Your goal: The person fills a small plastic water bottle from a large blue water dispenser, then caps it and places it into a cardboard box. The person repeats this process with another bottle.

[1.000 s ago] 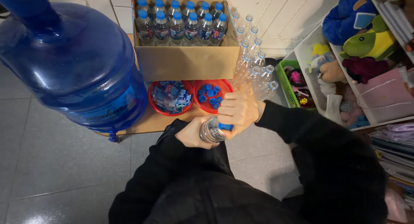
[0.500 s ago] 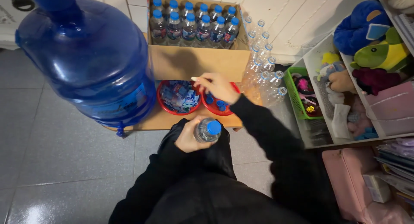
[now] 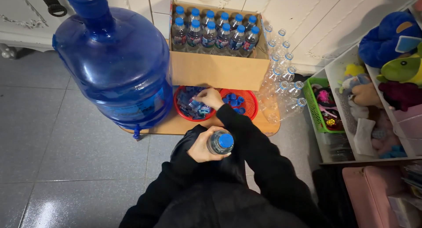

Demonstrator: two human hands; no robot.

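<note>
Capped bottle (image 3: 220, 142) is clasped upright over the lap by left hand (image 3: 203, 145) | right hand (image 3: 210, 97) is pinched on labels in left red basket (image 3: 180, 110) | caps basket (image 3: 250, 106) sits beside | blue jug (image 3: 116, 65) is near

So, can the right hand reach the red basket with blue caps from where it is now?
Probably yes: the right hand is over the neighbouring basket of labels, and the red basket with blue caps sits open beside it.

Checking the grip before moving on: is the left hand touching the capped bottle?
Touching: the head view shows the left hand wrapped around the capped bottle.
</note>
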